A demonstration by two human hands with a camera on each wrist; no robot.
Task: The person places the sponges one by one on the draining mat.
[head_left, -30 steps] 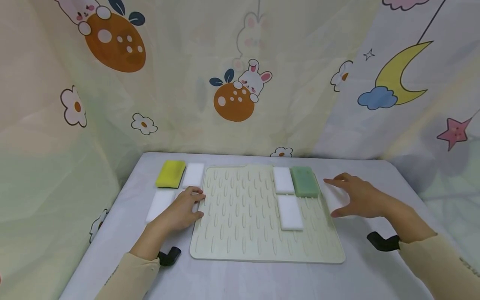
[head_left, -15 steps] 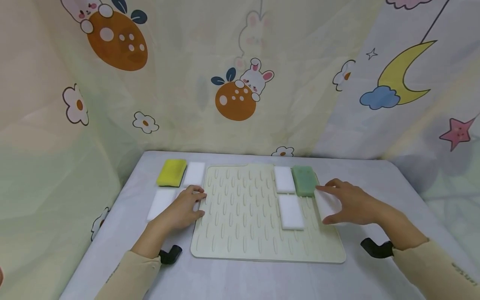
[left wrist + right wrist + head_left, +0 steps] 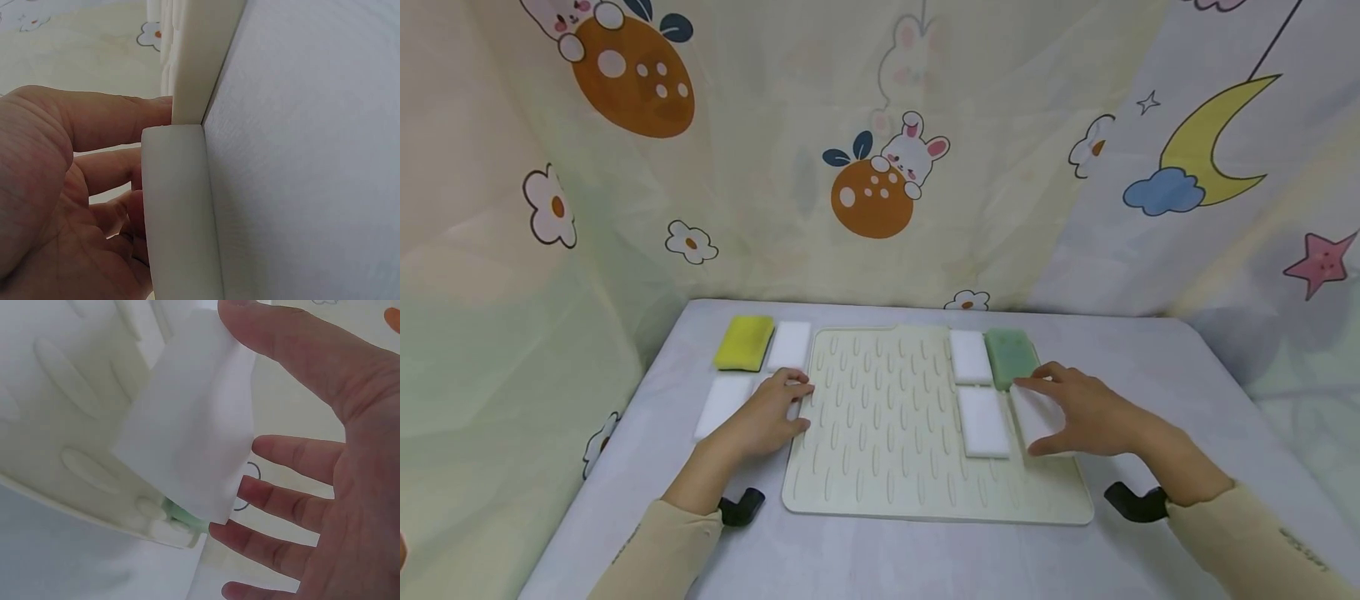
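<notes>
A white sponge (image 3: pixel 1033 415) is pinched between the thumb and fingertips of my right hand (image 3: pixel 1090 412). It tilts over the right side of the cream ridged mat (image 3: pixel 880 496); the right wrist view shows the sponge (image 3: pixel 184 419) above the ridges. Just behind it lies a green sponge (image 3: pixel 1011 358), on the mat's back right corner. Two white sponges, a rear one (image 3: pixel 970 357) and a front one (image 3: pixel 983 422), lie to their left. My left hand (image 3: pixel 763 421) rests at the mat's left edge, fingertips touching it. In the left wrist view a white block (image 3: pixel 178 212) sits beside those fingers.
Left of the mat lie a yellow sponge (image 3: pixel 745 343) with a dark underside, a white sponge (image 3: pixel 790 346) and another white one (image 3: pixel 722 406) partly behind my left arm. A white cloth covers the table (image 3: pixel 880 558). Printed fabric (image 3: pixel 760 167) hangs around it.
My right hand has moved left and nearer, carrying the white sponge from beyond the mat's right edge to over the mat. My left hand has stayed at the left edge.
</notes>
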